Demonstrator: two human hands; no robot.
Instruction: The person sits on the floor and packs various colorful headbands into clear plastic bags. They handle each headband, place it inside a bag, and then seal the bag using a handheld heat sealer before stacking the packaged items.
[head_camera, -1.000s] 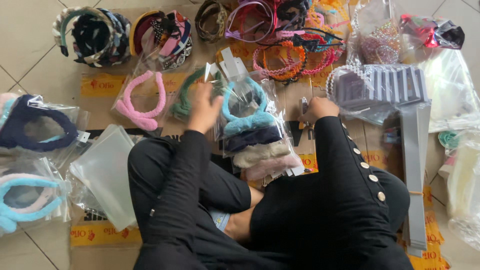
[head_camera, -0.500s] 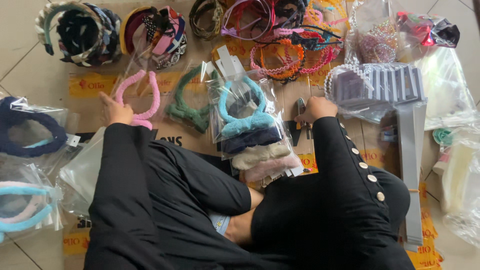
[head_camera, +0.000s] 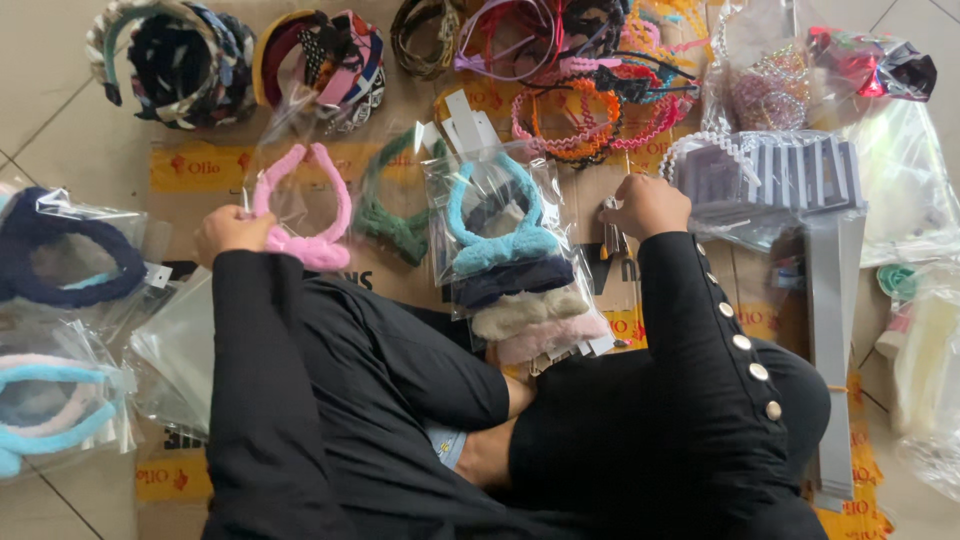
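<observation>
Looking down on a seated figure in black sleeves, cross-legged on flattened cardboard (head_camera: 190, 165) spread over a tiled floor. Left hand (head_camera: 232, 231), left of centre in the frame, closed around the lower edge of a pink fluffy headband (head_camera: 300, 215) sealed in a clear bag, grip wrapped on the wrapper's corner. Right hand (head_camera: 648, 205), right of centre, curled over a small bundle of thin clips (head_camera: 610, 238); fingers bent inward, though how firmly the grip holds them cannot be told. Between both hands, a bagged stack of headbands (head_camera: 515, 265) with turquoise on top, then navy, cream and pink below. Just left of that stack, a green knotted headband (head_camera: 390, 215) in plastic. Along the upper edge, rings of patterned headbands (head_camera: 165, 60) at upper left and tangled orange and pink braided ones (head_camera: 580, 110) at upper centre. At right, a grey pleated card strip (head_camera: 770, 175) beside clear bags. At far left, a navy headband (head_camera: 60, 255) in a bag, and lower down a light blue one (head_camera: 50, 420).
</observation>
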